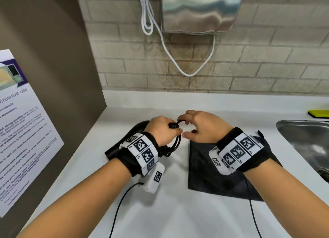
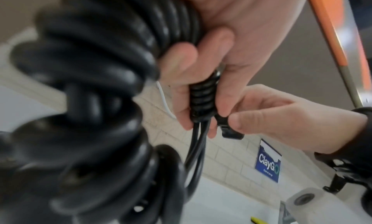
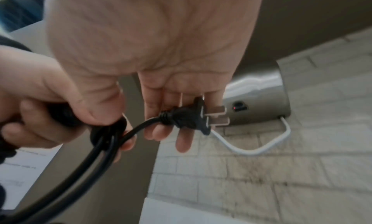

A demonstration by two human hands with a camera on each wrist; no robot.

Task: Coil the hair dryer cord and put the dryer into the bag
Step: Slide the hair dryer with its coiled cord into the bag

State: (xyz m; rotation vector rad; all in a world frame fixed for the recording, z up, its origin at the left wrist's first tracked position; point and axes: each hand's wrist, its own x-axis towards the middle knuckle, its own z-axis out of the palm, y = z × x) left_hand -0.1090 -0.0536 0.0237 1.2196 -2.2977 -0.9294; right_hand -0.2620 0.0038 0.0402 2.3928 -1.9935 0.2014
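On the white counter [image 1: 231, 109] the black hair dryer [image 1: 135, 134] lies at the left, mostly hidden behind my left wrist. Just above it my left hand [image 1: 175, 129] grips the black cord [image 2: 201, 100], gathered into loops. A blurred spiral part of the cord fills the near side of the left wrist view. My right hand [image 1: 187, 129], right beside the left, holds the cord's end with the two-pronged plug [image 3: 187, 117] lying against its fingers. Under my right wrist the black bag [image 1: 210, 177] lies flat on the counter.
A steel hand dryer [image 1: 201, 9] hangs on the brick wall with a white cable [image 1: 188, 74] looping below it. A steel sink [image 1: 306, 145] and a yellow sponge [image 1: 318, 113] are at the right. A brown panel with a microwave notice [image 1: 21, 130] bounds the left.
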